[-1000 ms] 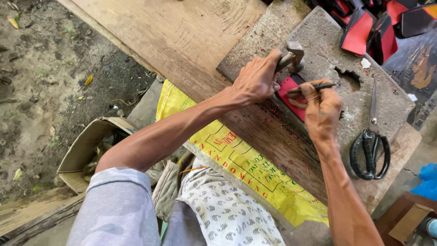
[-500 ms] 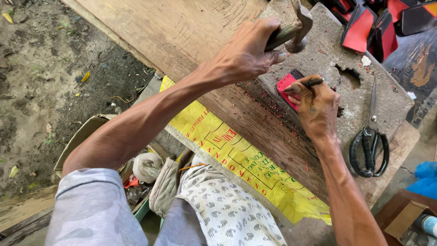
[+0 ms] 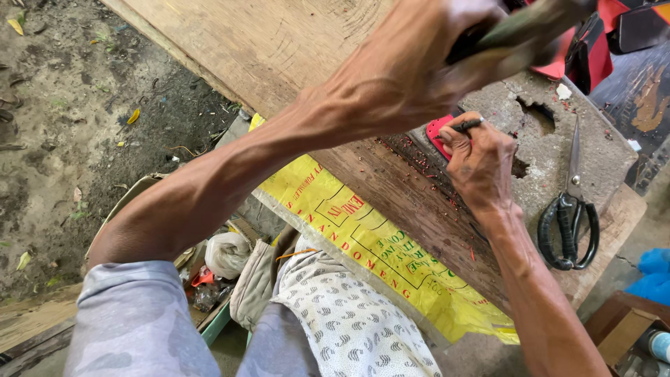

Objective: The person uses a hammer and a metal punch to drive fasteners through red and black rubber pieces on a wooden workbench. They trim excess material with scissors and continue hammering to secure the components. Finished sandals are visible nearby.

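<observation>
Outdoors, sat beside bare dirt ground (image 3: 70, 139) strewn with dry leaves along the left of the frame. Faced a broad wooden plank (image 3: 279, 42) running from top centre down toward the lower right, with a yellow printed sack (image 3: 349, 237) draped along its near edge. Had a grey stone slab (image 3: 600, 146), chipped and holed, lying on the plank at the upper right.

Gripped a hammer handle (image 3: 530, 24) in the left hand (image 3: 447, 49) at the top of the frame, close to the camera and blurred, fingers wrapped fully around it. Could not see the hammer's head.

Pinched a thin dark tool (image 3: 469, 126) in the right hand (image 3: 481, 164), just right of centre, fingers curled tight about it and the hand resting on the plank. Set the tool's tip against a small red piece (image 3: 438, 132) lying where the plank meets the slab, directly below the left hand. Saw fine red chips scattered over the wood around it.

Kept black-handled scissors (image 3: 569, 223) closed on the slab, near the right wrist. Noted red and black pieces (image 3: 593, 42) heaped in the upper right corner, and a white bag (image 3: 227, 251) in a box at lower centre-left.
</observation>
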